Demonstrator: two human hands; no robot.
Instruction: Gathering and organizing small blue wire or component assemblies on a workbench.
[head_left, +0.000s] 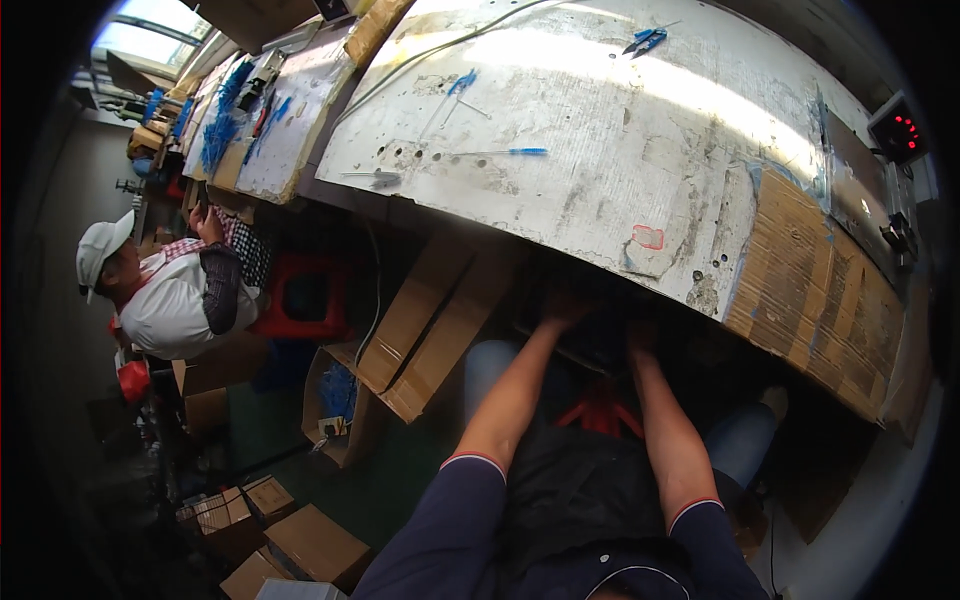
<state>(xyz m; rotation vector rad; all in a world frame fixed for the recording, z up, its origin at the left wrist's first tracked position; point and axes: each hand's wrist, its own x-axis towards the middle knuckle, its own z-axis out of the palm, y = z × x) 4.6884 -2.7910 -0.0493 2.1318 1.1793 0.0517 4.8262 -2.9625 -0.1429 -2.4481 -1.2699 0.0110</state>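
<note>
Both my forearms reach under the front edge of the white worktable. My left hand is in deep shadow below the tabletop, beside a dark object whose kind I cannot make out. To the right, my right hand is by the other side of that dark shape, also in shadow. The fingers of both hands are too dark to read. Between my knees shows part of a red stool. On the tabletop lie blue-handled snips, a blue thin tool and another small blue piece.
A cardboard sheet covers the table's right end, near a display with red digits. Left of my legs stand an open carton with blue pieces and more boxes. A co-worker in a white cap sits left, near a red stool.
</note>
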